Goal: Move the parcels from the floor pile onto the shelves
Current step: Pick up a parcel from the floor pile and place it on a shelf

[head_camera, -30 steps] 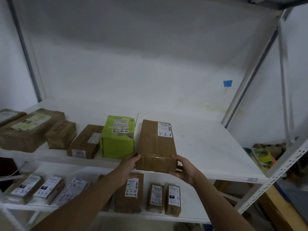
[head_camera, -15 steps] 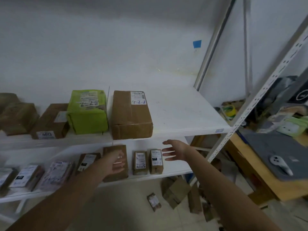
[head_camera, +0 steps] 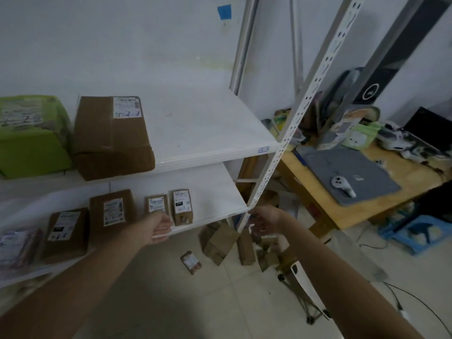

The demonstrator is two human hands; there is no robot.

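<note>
A brown labelled parcel [head_camera: 111,138] lies on the upper white shelf [head_camera: 210,133] beside a green parcel [head_camera: 29,135]. Several smaller brown parcels [head_camera: 182,204] stand on the lower shelf [head_camera: 215,194]. On the floor below the shelf's right end lies a pile of brown parcels [head_camera: 220,243], with one small parcel [head_camera: 190,262] apart to the left. My left hand [head_camera: 159,227] hangs empty in front of the lower shelf edge, fingers loosely curled. My right hand [head_camera: 265,221] is empty too, fingers relaxed, beside the shelf's front post [head_camera: 293,123] and above the pile.
To the right stands a wooden table [head_camera: 381,199] with a grey mat [head_camera: 347,177], a white controller [head_camera: 342,185] and clutter. A blue stool [head_camera: 415,233] sits on the tiled floor. A tripod-like stand [head_camera: 300,289] rises near my right forearm. Cables run along the floor.
Both hands let go of the brown parcel on the upper shelf and dropped down, empty. My view swung right and downward, bringing the floor pile and the table into sight.
</note>
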